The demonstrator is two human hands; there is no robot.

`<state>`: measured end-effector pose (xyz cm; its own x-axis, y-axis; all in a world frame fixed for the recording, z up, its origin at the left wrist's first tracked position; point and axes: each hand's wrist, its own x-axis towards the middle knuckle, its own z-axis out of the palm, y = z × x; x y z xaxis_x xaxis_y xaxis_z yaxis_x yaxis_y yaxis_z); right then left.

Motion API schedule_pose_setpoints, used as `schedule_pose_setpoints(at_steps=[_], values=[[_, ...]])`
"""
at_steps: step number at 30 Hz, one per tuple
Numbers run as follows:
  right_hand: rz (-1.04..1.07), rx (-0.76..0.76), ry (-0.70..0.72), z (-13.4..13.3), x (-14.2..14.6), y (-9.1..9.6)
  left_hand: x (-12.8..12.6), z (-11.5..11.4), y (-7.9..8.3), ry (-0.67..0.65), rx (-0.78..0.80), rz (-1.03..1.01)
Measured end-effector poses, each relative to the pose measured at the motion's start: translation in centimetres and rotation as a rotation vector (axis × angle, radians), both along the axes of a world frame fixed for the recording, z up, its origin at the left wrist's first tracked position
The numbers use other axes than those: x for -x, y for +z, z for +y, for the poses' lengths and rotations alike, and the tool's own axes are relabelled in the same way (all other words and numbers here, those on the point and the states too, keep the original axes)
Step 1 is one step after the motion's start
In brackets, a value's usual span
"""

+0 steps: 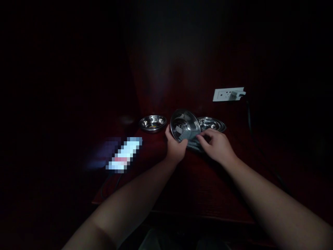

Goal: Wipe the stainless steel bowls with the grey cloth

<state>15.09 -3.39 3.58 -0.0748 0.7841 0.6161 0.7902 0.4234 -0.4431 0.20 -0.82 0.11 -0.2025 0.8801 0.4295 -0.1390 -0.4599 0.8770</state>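
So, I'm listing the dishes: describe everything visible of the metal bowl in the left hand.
The metal bowl is round, deep and silvery, shiny like stainless steel, with pale patches inside that may be reflections. It is tipped, its mouth facing the camera. The left hand grips its lower left; a grey cloth lies against its lower inside. It shows between stacked bowls and metal dishes. Whether it touches the table is hidden.

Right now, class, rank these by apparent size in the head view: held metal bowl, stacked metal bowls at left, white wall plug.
Largest: held metal bowl
Middle: stacked metal bowls
Smallest: white wall plug
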Motion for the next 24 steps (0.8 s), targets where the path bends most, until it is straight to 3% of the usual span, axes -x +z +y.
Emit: schedule_pose_setpoints(at_steps=[4,8,10,14,18,24], values=[[0.119,0.299,-0.072,0.4,-0.3,-0.6,0.2,-0.5,0.4,-0.014,-0.053,0.023],[0.345,0.596,-0.018,0.8,0.4,-1.6,0.0,-1.2,0.7,-0.085,-0.066,0.009],[0.485,0.661,0.001,0.9,0.8,-1.9,-0.2,-1.5,0.9,-0.129,-0.045,0.011],[0.616,0.558,-0.077,1.4,1.0,-2.3,-0.9,-2.3,1.2,-0.208,-0.027,-0.019],[0.474,0.344,-0.240,1.9,0.7,-2.7,-1.2,-3.0,1.2,-0.297,-0.042,-0.017],[0.497,0.267,-0.310,2.4,0.2,-2.7,-1.0,-3.4,0.5,-0.280,0.057,0.045]])
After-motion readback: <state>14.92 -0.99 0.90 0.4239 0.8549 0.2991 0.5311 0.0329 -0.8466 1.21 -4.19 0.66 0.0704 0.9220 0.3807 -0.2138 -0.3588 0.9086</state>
